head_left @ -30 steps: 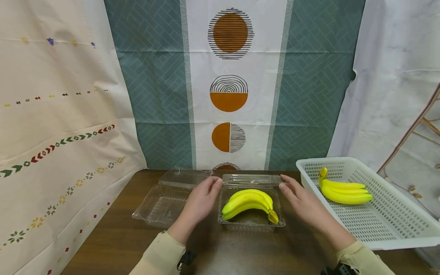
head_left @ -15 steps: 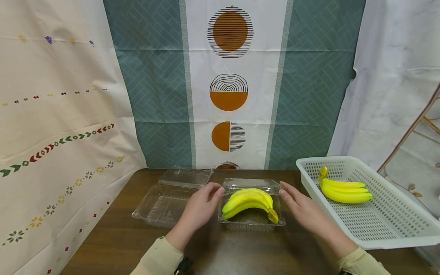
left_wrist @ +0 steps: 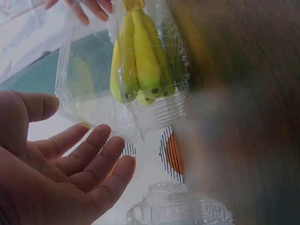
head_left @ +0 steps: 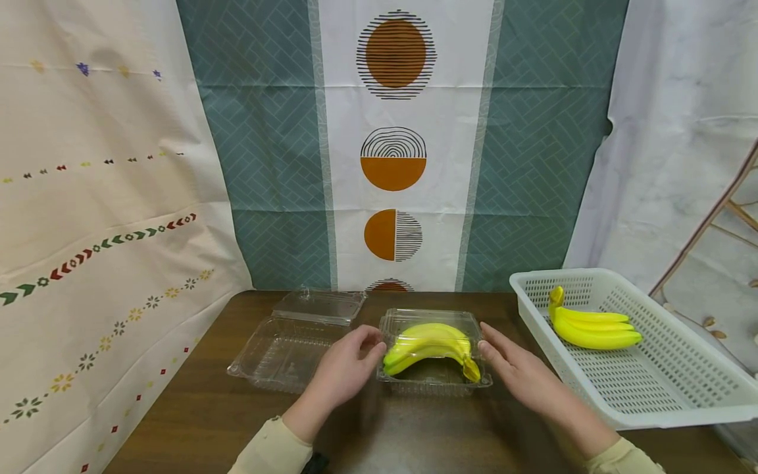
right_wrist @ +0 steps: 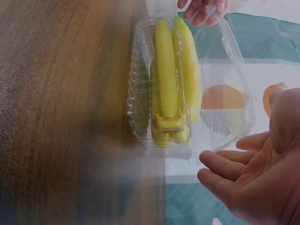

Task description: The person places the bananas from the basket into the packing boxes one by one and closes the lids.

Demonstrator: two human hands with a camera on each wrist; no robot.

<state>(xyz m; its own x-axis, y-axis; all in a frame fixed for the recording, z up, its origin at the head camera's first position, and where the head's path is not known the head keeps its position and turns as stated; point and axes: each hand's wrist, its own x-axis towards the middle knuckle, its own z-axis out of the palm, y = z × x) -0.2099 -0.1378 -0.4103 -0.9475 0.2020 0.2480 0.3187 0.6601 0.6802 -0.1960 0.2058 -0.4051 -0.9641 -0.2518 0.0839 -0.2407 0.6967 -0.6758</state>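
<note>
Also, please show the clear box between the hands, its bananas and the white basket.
Clear box (head_left: 432, 390), head view: front wall.
Its bananas (head_left: 429, 343), head view: arched middle.
White basket (head_left: 687, 419), head view: near rim.

- Clear container (head_left: 432, 390) and the yellow bananas (head_left: 428, 341) inside it: no lettering or label that can be read.
- White basket (head_left: 689, 417): no readable text.
- Back cloth (head_left: 266, 151): printed circles and lines, no readable words or numbers.
- Cream cloth (head_left: 106, 204): arrow-like and flower motifs, no readable text.
</note>
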